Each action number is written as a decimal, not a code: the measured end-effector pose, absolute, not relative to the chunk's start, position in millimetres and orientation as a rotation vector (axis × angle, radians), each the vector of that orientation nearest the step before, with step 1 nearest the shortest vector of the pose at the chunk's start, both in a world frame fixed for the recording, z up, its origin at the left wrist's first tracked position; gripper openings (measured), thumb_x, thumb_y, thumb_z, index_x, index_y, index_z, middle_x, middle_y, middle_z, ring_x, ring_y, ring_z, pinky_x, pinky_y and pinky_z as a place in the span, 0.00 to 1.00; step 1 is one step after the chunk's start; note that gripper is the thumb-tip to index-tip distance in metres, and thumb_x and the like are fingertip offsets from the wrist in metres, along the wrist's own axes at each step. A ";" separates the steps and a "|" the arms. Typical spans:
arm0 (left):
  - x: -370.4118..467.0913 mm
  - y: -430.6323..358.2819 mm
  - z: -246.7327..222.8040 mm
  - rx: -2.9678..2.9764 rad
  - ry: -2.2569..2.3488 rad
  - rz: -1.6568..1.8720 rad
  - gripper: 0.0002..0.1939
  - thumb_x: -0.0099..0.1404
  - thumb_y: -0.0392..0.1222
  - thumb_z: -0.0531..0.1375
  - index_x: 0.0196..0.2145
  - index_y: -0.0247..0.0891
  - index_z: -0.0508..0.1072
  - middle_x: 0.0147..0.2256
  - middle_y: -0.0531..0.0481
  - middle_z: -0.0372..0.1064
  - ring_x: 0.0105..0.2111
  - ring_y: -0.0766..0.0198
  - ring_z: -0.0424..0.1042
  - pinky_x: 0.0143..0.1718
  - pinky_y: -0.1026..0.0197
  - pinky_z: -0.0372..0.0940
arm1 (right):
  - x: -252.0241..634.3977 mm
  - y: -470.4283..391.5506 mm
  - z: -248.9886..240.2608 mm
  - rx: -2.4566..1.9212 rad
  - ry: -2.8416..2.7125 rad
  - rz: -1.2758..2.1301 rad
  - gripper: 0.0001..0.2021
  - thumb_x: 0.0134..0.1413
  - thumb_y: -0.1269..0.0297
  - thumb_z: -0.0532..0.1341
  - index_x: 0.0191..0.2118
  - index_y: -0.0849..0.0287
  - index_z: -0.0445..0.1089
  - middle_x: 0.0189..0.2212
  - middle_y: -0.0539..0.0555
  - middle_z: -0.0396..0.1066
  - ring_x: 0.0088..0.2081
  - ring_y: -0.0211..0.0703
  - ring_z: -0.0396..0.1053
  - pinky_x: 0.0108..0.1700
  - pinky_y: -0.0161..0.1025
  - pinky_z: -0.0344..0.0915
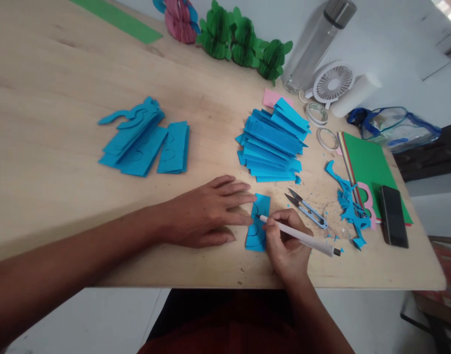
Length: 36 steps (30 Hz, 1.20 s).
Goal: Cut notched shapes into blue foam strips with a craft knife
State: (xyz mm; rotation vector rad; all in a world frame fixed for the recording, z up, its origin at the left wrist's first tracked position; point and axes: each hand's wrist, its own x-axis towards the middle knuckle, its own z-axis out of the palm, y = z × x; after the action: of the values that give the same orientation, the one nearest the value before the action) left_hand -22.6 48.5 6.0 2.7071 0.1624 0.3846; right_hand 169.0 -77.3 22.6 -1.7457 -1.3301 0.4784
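Note:
A small blue paper piece [252, 240] with dark curved lines drawn on it lies near the table's front edge. My left hand [211, 211] rests flat beside it, fingers spread, with fingertips on its left edge. In my right hand [290, 246] is a white pen [306, 238], its tip touching the paper. Thread snips [308, 209] with dark blades lie just right of the paper. Beyond them sits a fanned stack of blue paper strips [273, 142]. Folded blue papers with drawn curves [174, 147] lie to the left, beside a pile topped with a curvy cut-out [137, 132].
Blue scraps [347, 196], a black phone [394, 216] and green paper sheets [369, 162] lie at right. Tape rolls [327, 139], a small white fan [334, 83] and a clear bottle [317, 46] stand behind. Green paper decorations [243, 42] line the wall.

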 end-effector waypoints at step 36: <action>3.1 -56.3 8.0 2.743 0.863 0.851 0.17 0.67 0.39 0.54 0.52 0.38 0.70 0.51 0.39 0.73 0.53 0.50 0.70 0.55 0.44 0.68 | 179.6 -72.7 3.0 -1.528 -1.216 0.374 0.17 0.66 0.58 0.52 0.50 0.58 0.72 0.44 0.58 0.78 0.47 0.48 0.75 0.51 0.46 0.69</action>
State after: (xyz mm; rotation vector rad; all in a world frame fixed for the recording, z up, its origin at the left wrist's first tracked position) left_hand 3.1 -56.3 8.0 2.7434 0.8634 0.8508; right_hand 179.6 -72.7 3.0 -1.5281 -1.2161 0.3738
